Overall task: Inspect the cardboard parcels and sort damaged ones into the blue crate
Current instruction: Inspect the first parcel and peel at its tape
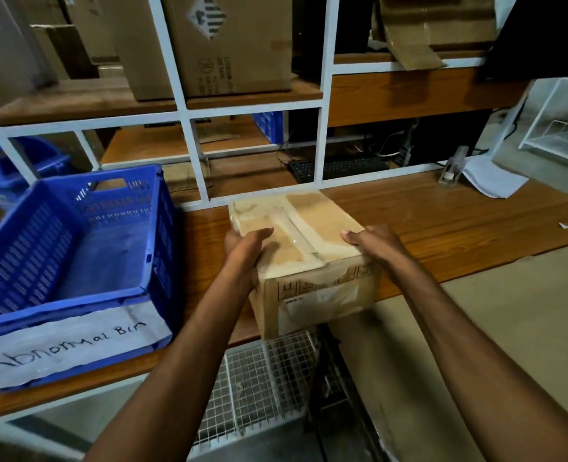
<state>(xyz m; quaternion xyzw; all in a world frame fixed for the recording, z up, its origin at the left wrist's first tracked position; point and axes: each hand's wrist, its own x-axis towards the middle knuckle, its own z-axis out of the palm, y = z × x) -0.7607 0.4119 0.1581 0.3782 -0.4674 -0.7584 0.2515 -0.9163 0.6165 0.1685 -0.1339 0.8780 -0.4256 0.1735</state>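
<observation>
2 bare forearms lead to the left hand (246, 248) and right hand (376, 243), each grip clamped on an opposite side of a taped cardboard parcel (309, 261) overhanging the tabletop (442, 221) edge. Inspection seems the step in hand. If damage shows, the parcel must be lifted left over the side wall of the blue crate (26, 258); a wire basket (259, 378) sits below the parcel.
</observation>
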